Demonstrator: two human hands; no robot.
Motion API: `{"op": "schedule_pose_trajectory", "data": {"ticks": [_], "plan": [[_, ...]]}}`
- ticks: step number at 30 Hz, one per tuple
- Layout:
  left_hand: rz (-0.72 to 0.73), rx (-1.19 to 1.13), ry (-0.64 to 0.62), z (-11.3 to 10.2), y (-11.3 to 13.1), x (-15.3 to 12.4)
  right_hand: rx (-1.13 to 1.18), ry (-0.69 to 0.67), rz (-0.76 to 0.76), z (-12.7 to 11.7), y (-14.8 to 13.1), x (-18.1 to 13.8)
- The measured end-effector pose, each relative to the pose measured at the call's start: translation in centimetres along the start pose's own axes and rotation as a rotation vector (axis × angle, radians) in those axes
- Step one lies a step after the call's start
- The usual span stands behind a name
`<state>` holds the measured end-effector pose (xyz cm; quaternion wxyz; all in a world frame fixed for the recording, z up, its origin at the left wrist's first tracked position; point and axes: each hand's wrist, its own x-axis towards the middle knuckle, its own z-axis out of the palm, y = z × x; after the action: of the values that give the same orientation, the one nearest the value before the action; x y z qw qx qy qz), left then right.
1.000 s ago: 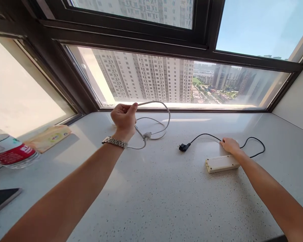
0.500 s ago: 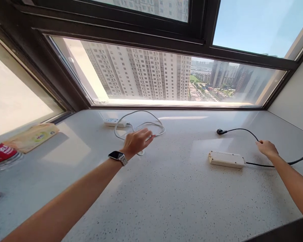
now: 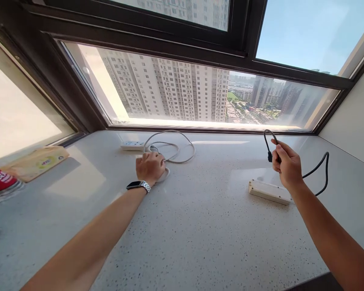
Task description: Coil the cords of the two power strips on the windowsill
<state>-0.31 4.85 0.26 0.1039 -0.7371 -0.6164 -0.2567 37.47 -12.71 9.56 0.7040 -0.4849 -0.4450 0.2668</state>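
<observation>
Currently the right hand is closed around a thin black rubbery cord, raised above the counter, with one bend arching over the fingers and the small black plug hanging just beside them. From behind the hand the cord loops to the right and drops toward a long cream plastic power strip, which lies with its screw-dotted face up, partly hidden by the wrist.

The left hand, back upward, reaches down over a looped white cord; whether its fingers grip the cord cannot be told. Just beyond it, near the window, sits a white power strip with sockets on top. A silver metal-band watch circles the left wrist.

Farther left on the speckled pale stone counter lie a beige soft packet and a clear bottle with a red label.
</observation>
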Motion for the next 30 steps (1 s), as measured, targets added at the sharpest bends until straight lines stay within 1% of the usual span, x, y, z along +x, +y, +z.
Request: {"op": "schedule_pose_trajectory", "data": {"ticks": [1,2,3,4,5,6,7,8,9,11,13,15,17,18,21,23,25,27,29,30], "plan": [[0.031,-0.062,0.016,-0.1,1.0,-0.5,-0.02,-0.063,-0.023,1.2,0.7,-1.3],[0.058,-0.167,0.006,-0.3,2.4,-1.4,-0.044,-0.133,-0.045,2.4,1.5,-2.6],[0.071,-0.361,-0.02,-0.6,3.9,-2.6,-0.071,-0.206,-0.067,3.5,2.4,-3.9],[0.058,-0.647,-0.109,-0.9,5.6,-4.0,-0.097,-0.278,-0.099,4.6,3.3,-5.2],[0.007,-0.945,-0.264,-1.3,7.3,-5.6,-0.128,-0.358,-0.142,5.6,4.2,-6.5],[-0.068,-1.218,-0.438,-1.8,8.9,-7.1,-0.159,-0.446,-0.198,6.6,5.1,-7.7],[-0.154,-1.486,-0.58,-2.4,10.2,-8.5,-0.187,-0.551,-0.252,7.5,5.9,-8.8],[-0.266,-1.699,-0.636,-3.0,11.2,-9.7,-0.217,-0.65,-0.293,8.2,6.7,-9.8],[-0.386,-1.849,-0.637,-3.7,11.8,-10.4,-0.247,-0.729,-0.322,8.6,7.4,-10.7],[-0.61,-2.021,-0.557,-5.1,12.0,-11.1,-0.326,-0.823,-0.337,8.6,8.9,-11.7],[-0.758,-2.071,-0.486,-6.2,11.5,-10.9,-0.426,-0.859,-0.327,7.4,10.1,-11.8],[-0.846,-2.08,-0.461,-6.7,10.8,-10.5,-0.543,-0.885,-0.305,5.5,10.8,-11.3],[-0.898,-2.084,-0.429,-6.5,10.2,-10.2,-0.685,-0.877,-0.273,3.4,11.1,-10.4],[-0.913,-2.082,-0.41,-6.3,10.1,-10.2,-0.761,-0.851,-0.252,2.4,11.0,-9.9],[-0.941,-2.049,-0.379,-5.2,9.6,-10.0,-0.942,-0.727,-0.183,-0.2,10.8,-8.3],[-0.985,-1.973,-0.393,-4.6,9.4,-9.9,-1.007,-0.624,-0.136,-1.7,10.9,-7.1],[-1.009,-1.874,-0.46,-4.2,9.2,-10.0,-1.058,-0.478,-0.076,-3.2,11.1,-5.8],[-0.969,-1.764,-0.593,-4.1,9.2,-10.4,-1.115,-0.285,0.002,-4.5,11.3,-4.6],[-0.859,-1.66,-0.766,-4.2,9.5,-10.9,-1.168,-0.134,0.083,-5.2,11.5,-4.0],[-0.787,-1.62,-0.853,-4.3,9.7,-11.2,-1.19,-0.098,0.114,-5.4,11.6,-3.8]]}}
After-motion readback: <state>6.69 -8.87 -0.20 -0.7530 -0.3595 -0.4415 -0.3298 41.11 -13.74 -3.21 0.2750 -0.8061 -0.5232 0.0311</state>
